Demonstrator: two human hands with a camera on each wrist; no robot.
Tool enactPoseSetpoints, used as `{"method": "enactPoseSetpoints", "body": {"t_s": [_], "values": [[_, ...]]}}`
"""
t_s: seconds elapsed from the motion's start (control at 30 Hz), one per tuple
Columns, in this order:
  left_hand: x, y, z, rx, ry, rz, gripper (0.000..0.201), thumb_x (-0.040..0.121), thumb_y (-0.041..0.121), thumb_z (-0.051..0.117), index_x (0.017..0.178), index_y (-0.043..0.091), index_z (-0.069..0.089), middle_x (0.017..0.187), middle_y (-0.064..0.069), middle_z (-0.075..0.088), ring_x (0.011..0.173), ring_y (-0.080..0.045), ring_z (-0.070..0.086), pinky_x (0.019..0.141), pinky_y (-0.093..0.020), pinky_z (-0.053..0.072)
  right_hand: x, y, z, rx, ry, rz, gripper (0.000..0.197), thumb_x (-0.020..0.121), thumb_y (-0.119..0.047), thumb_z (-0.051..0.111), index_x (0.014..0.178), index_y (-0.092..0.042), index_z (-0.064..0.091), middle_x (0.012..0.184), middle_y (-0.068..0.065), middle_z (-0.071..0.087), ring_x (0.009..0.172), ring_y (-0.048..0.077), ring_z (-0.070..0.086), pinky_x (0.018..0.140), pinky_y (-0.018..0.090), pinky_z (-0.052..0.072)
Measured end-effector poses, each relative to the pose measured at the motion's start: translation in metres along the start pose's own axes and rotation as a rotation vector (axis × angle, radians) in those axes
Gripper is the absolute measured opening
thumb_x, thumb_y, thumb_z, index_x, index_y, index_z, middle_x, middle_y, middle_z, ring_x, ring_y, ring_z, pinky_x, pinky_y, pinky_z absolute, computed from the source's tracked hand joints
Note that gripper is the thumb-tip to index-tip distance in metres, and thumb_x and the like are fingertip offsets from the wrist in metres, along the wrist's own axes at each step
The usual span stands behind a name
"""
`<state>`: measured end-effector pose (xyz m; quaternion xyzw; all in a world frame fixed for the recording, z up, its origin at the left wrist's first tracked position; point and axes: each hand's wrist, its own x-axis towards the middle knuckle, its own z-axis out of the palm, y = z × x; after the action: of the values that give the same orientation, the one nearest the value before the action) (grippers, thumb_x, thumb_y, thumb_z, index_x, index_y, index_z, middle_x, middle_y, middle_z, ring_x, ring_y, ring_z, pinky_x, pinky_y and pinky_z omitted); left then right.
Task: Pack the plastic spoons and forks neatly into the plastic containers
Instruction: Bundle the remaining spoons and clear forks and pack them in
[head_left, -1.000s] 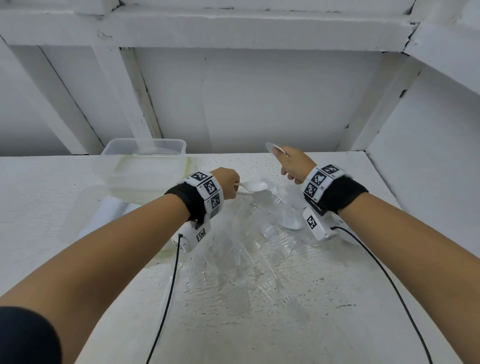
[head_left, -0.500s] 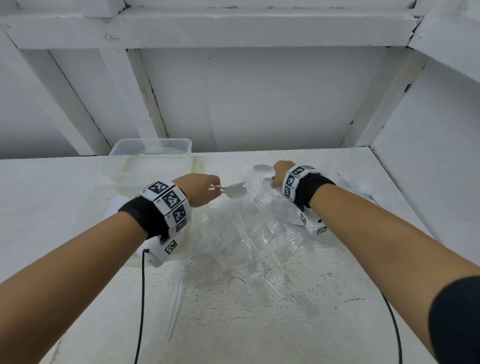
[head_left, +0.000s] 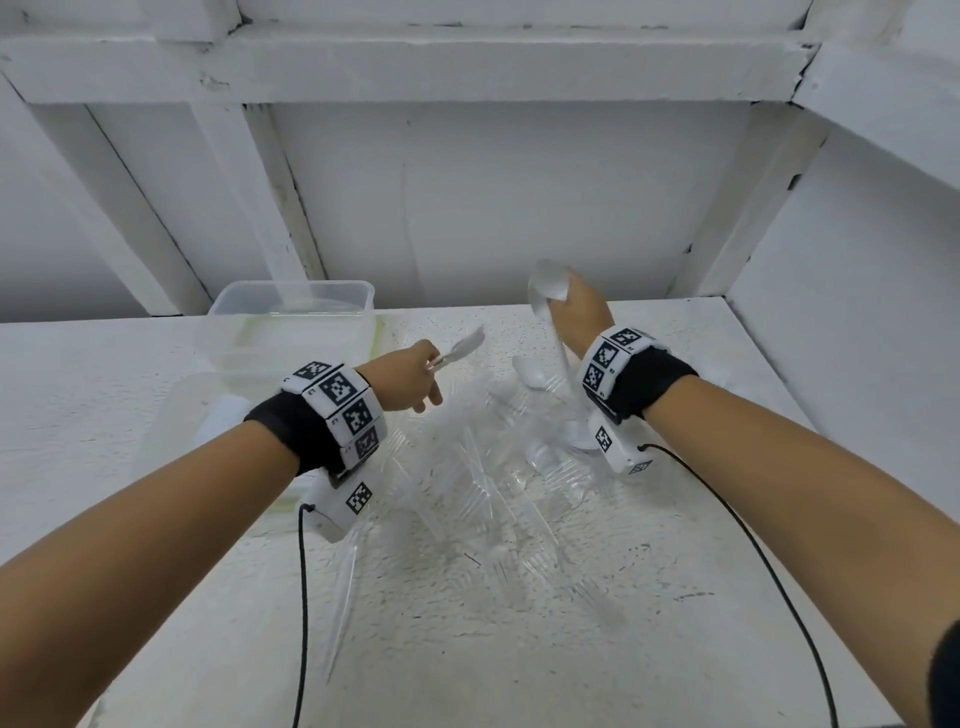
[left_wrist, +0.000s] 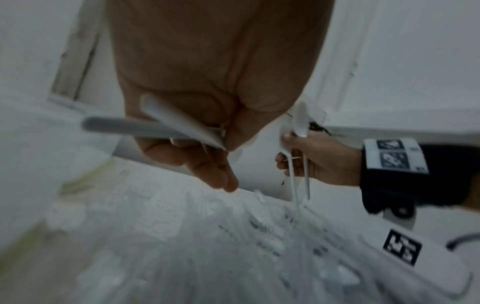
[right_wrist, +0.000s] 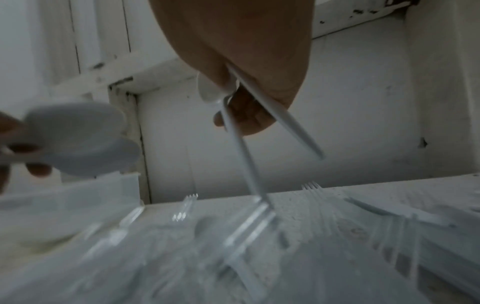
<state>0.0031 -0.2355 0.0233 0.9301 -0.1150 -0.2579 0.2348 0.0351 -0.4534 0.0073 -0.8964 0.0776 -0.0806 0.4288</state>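
Note:
My left hand (head_left: 410, 376) (left_wrist: 207, 131) grips two white plastic spoons (head_left: 465, 347) (left_wrist: 155, 126) (right_wrist: 85, 139) by their handles, bowls pointing right. My right hand (head_left: 576, 312) (left_wrist: 309, 158) (right_wrist: 246, 107), raised above the pile, holds two white spoons (head_left: 545, 291) (left_wrist: 298, 131) (right_wrist: 241, 135) bowls up, handles hanging down. Below both hands a loose pile of clear plastic forks (head_left: 498, 488) (right_wrist: 259, 222) and white spoons (head_left: 530, 371) lies on the white shelf (head_left: 467, 649). A clear plastic container (head_left: 291, 322) stands at the back left. A second clear container (head_left: 171, 431) in front of it holds white spoons (head_left: 221, 421).
White walls and beams close off the shelf behind and on the right (head_left: 857, 312). Black cables (head_left: 303, 623) run from both wrist cameras toward the front edge. A clear utensil (head_left: 340, 587) lies apart on the front left of the pile.
My right hand dipped into the pile and has risen again, now holding spoons bowls up. My left hand stayed beside the containers and its spoons tilted upward.

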Motion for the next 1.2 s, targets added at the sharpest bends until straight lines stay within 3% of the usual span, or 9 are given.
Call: {"method": "enactPoseSetpoints", "body": {"t_s": [0.1, 0.27, 0.37, 0.47, 0.57, 0.77, 0.93, 1.07, 1.2], "values": [[0.003, 0.008, 0.003, -0.268, 0.056, -0.031, 0.02, 0.097, 0.01, 0.029, 0.111, 0.011, 0.042, 0.093, -0.001, 0.061, 0.069, -0.013, 0.055, 0.057, -0.024, 0.038, -0.004, -0.009, -0.009, 0.332, 0.121, 0.046, 0.041, 0.097, -0.012, 0.035, 0.137, -0.021, 0.036, 0.073, 0.008, 0.058, 0.053, 0.016, 0.057, 0.052, 0.028, 0.053], [0.024, 0.031, 0.015, -0.442, 0.146, -0.052, 0.01, 0.094, 0.013, 0.034, 0.097, 0.009, 0.043, 0.073, -0.003, 0.046, 0.058, -0.015, 0.037, 0.05, -0.023, 0.028, -0.003, -0.013, -0.021, 0.39, 0.183, -0.016, 0.023, 0.096, -0.024, 0.045, 0.119, -0.023, 0.049, 0.07, -0.011, 0.045, 0.059, 0.003, 0.041, 0.054, 0.018, 0.035], [0.047, 0.042, 0.02, -0.337, 0.167, -0.107, 0.016, 0.09, 0.02, 0.047, 0.078, 0.011, 0.045, 0.067, -0.002, 0.041, 0.056, -0.016, 0.038, 0.052, -0.023, 0.029, -0.01, -0.014, -0.028, 0.388, 0.048, 0.008, 0.013, 0.094, -0.035, 0.051, 0.087, -0.025, 0.046, 0.067, -0.006, 0.042, 0.055, 0.008, 0.039, 0.048, 0.019, 0.034], [0.07, 0.049, 0.028, -0.198, 0.192, -0.153, 0.022, 0.083, 0.019, 0.057, 0.066, 0.014, 0.044, 0.063, -0.001, 0.043, 0.061, -0.021, 0.044, 0.062, -0.026, 0.034, -0.022, -0.005, -0.036, 0.243, -0.047, 0.035, 0.017, 0.094, -0.025, 0.052, 0.081, -0.014, 0.047, 0.063, 0.0, 0.041, 0.054, 0.013, 0.041, 0.049, 0.024, 0.038], [0.089, 0.056, 0.036, -0.118, 0.229, -0.122, 0.03, 0.084, 0.013, 0.055, 0.06, 0.014, 0.038, 0.058, 0.0, 0.04, 0.053, -0.017, 0.038, 0.053, -0.023, 0.029, -0.04, 0.007, -0.044, 0.253, -0.033, 0.114, 0.018, 0.095, -0.022, 0.049, 0.081, -0.011, 0.052, 0.061, 0.002, 0.045, 0.051, 0.014, 0.042, 0.048, 0.025, 0.036], [0.101, 0.069, 0.044, -0.002, 0.125, -0.112, 0.031, 0.086, 0.033, 0.064, 0.079, 0.008, 0.048, 0.071, -0.004, 0.049, 0.074, -0.023, 0.049, 0.067, -0.027, 0.036, -0.082, 0.028, -0.06, 0.291, -0.074, 0.164, 0.015, 0.096, -0.039, 0.045, 0.083, -0.032, 0.048, 0.057, -0.004, 0.038, 0.04, 0.005, 0.034, 0.04, 0.019, 0.029], [0.106, 0.075, 0.049, 0.08, 0.165, -0.122, 0.039, 0.09, 0.018, 0.057, 0.059, 0.013, 0.033, 0.062, 0.0, 0.036, 0.061, -0.02, 0.043, 0.055, -0.025, 0.036, -0.097, 0.05, -0.066, 0.191, -0.123, 0.229, 0.015, 0.09, -0.027, 0.059, 0.075, -0.023, 0.057, 0.043, -0.012, 0.045, 0.037, 0.001, 0.037, 0.037, 0.018, 0.03], [0.101, 0.075, 0.044, 0.037, 0.112, -0.084, 0.024, 0.085, 0.021, 0.06, 0.07, 0.01, 0.046, 0.066, 0.0, 0.044, 0.075, -0.023, 0.05, 0.065, -0.025, 0.038, -0.105, 0.058, -0.067, 0.015, -0.235, 0.174, 0.019, 0.087, -0.026, 0.062, 0.086, -0.007, 0.069, 0.072, 0.01, 0.065, 0.066, 0.014, 0.054, 0.064, 0.028, 0.047], [0.079, 0.07, 0.027, -0.016, 0.134, 0.022, 0.008, 0.089, 0.016, 0.053, 0.088, 0.008, 0.053, 0.081, -0.003, 0.057, 0.065, -0.015, 0.047, 0.051, -0.02, 0.031, -0.113, 0.061, -0.059, -0.354, -0.426, 0.044, 0.031, 0.089, -0.034, 0.058, 0.102, -0.008, 0.069, 0.097, 0.009, 0.069, 0.085, 0.023, 0.063, 0.072, 0.033, 0.049]]}}
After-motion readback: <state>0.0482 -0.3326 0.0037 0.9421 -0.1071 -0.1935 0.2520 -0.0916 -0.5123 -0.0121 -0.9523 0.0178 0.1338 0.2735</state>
